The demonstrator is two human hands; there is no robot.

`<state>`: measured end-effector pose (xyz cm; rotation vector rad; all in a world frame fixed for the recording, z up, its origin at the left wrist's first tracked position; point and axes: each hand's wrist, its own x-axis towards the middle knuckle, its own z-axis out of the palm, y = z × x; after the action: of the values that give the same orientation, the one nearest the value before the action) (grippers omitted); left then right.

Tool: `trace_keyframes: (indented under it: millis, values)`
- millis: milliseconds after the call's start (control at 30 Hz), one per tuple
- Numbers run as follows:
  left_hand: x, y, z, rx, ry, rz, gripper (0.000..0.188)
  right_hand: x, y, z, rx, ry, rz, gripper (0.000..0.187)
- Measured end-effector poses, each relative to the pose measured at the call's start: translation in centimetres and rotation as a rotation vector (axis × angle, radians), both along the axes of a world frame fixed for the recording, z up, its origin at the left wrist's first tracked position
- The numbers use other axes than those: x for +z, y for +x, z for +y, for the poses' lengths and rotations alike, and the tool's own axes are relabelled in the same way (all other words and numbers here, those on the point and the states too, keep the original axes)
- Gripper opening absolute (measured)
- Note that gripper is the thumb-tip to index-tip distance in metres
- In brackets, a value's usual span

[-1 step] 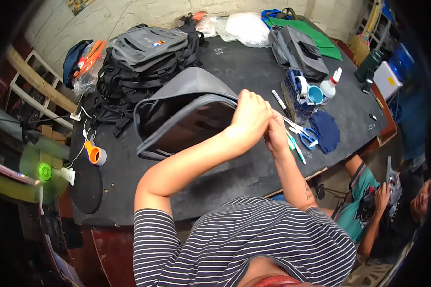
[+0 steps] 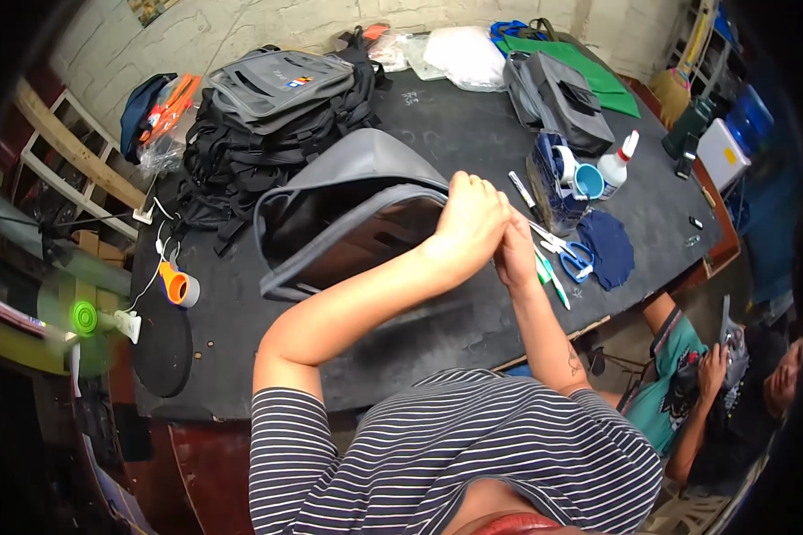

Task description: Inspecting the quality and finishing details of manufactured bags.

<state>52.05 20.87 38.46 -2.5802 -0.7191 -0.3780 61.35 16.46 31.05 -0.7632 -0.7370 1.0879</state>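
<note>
A grey bag (image 2: 370, 153) lies on the dark table in front of me, its mouth gaping toward the left and its dark inside showing. My left hand (image 2: 475, 216) is closed on the bag's edge at its right end. Pressed up against it from the right, my right hand (image 2: 514, 254) has its fingers curled in; what they pinch is hidden between the two hands. Just right of the hands lie blue-handled scissors (image 2: 578, 260), a green-and-white pen (image 2: 558, 283) and a dark blue cloth piece (image 2: 610, 250).
Stacked backpacks (image 2: 277, 98) fill the far left, and another grey bag (image 2: 558, 100) sits far right. A spray bottle (image 2: 616, 165) stands near a blue cup (image 2: 588, 181). An orange tape dispenser (image 2: 177, 287) and a black disc (image 2: 162, 352) lie left. Another person (image 2: 682, 379) sits at lower right.
</note>
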Motion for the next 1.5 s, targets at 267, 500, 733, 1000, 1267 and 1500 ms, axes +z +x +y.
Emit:
trace_keyframes:
  millis: [267, 500, 733, 1000, 1267, 1500]
  values:
    - [1.7, 0.5, -0.1, 0.157, -0.09, 0.101, 0.025, -2.7, -0.4, 0.8, -0.344, 0.201, -0.665, 0.03]
    - [4.8, -0.8, 0.8, 0.186, 0.044, -0.11, 0.018, -5.0, 0.3, 2.9, -0.547, 0.291, -1.038, 0.015]
    - [5.0, -3.3, 4.4, 0.137, -0.212, -0.394, 0.011, -8.4, 0.9, 4.6, -0.48, 0.183, -0.935, 0.01]
    - [6.9, -4.9, 6.4, 0.203, -0.683, -0.494, 0.019, -10.7, 2.3, 4.9, -0.404, 0.085, -0.924, 0.011]
    - [4.2, -5.5, 7.3, 0.175, -1.016, -0.514, 0.03, 0.2, 0.3, 3.5, -0.39, 0.319, -0.899, 0.041]
    - [4.3, -4.9, 6.5, 0.178, -0.822, -0.63, 0.02, 2.8, 1.4, 5.6, -0.657, 0.545, -1.261, 0.027]
